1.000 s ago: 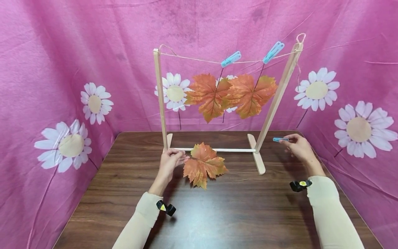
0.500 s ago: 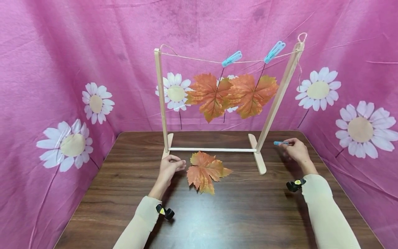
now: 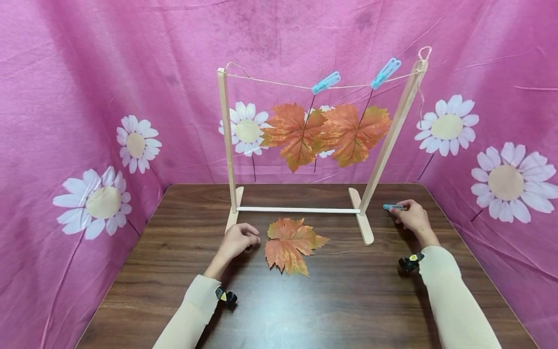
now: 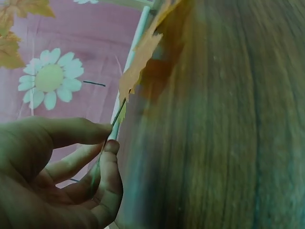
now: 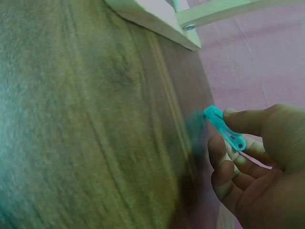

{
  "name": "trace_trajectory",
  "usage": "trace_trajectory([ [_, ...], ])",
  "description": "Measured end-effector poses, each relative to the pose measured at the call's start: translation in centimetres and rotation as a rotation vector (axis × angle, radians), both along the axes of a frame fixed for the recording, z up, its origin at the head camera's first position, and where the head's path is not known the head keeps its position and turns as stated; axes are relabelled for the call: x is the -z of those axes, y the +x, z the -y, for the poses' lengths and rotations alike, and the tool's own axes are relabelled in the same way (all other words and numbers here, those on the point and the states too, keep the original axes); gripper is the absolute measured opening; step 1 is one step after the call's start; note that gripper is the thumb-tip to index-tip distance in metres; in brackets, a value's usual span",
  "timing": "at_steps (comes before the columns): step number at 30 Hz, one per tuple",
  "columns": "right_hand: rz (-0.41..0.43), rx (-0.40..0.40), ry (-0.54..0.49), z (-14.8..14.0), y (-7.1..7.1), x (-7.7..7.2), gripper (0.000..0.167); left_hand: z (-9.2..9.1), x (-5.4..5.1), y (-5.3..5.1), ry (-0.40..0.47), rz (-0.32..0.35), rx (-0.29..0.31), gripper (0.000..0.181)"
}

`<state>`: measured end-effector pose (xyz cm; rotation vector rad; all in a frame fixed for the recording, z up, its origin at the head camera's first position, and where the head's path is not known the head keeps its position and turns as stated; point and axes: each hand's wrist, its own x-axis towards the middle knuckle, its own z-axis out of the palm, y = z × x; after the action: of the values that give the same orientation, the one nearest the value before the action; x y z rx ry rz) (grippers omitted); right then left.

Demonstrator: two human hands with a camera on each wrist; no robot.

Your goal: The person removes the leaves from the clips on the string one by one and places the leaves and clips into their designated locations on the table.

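My left hand (image 3: 237,241) pinches the thin dark stem of an orange artificial maple leaf (image 3: 289,247); the left wrist view shows the stem (image 4: 114,117) between thumb and index finger. The leaf's blade lies low over the tabletop, to the right of the hand. My right hand (image 3: 414,216) holds a light-blue clothespin (image 5: 224,129) between thumb and fingers, just above the table's right side. Two similar leaves, a left one (image 3: 289,133) and a right one (image 3: 353,135), hang overlapping by their stems from blue clothespins (image 3: 326,83) on a string (image 3: 270,82).
A wooden frame with a left post (image 3: 226,140), a right post (image 3: 394,131) and a white bottom rod (image 3: 301,210) stands at the back of the brown table (image 3: 331,300). Its right foot (image 3: 365,230) lies between my hands. Behind hangs a pink flowered cloth (image 3: 183,58).
My left hand and the leaf have come down and toward me, the leaf shifting slightly right. The right hand has lowered a little with the clothespin.
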<state>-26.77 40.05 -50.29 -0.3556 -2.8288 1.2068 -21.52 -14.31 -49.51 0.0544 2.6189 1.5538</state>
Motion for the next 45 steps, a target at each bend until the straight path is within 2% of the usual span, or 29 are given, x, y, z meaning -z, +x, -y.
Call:
trace_trajectory([
  [5,0.011,-0.008,0.021,0.2,-0.2,0.5,0.043,0.1,0.3,0.0,-0.161,-0.056,0.062,0.005],
  [12,0.014,0.005,0.054,0.6,-0.5,0.7,0.039,-0.1,0.5,0.1,-0.291,-0.098,0.089,0.013],
  [18,-0.022,0.009,0.189,0.9,-0.6,0.8,0.04,-0.4,0.5,0.2,-0.41,-0.171,0.102,0.015],
  [22,-0.05,0.003,0.24,1.1,-0.6,0.9,0.041,-0.4,0.5,0.1,-0.421,-0.165,0.113,0.015],
  [34,-0.055,-0.021,0.256,1.1,-0.8,0.8,0.045,-0.1,0.4,-0.2,-0.381,-0.102,0.121,0.005],
  [40,-0.053,-0.026,0.257,1.2,-0.7,0.6,0.047,0.1,0.0,-0.2,-0.333,-0.101,0.116,0.004],
  [45,-0.063,-0.019,0.247,1.3,-0.5,-0.1,0.046,0.3,-0.7,-0.4,-0.307,-0.123,0.084,0.007],
])
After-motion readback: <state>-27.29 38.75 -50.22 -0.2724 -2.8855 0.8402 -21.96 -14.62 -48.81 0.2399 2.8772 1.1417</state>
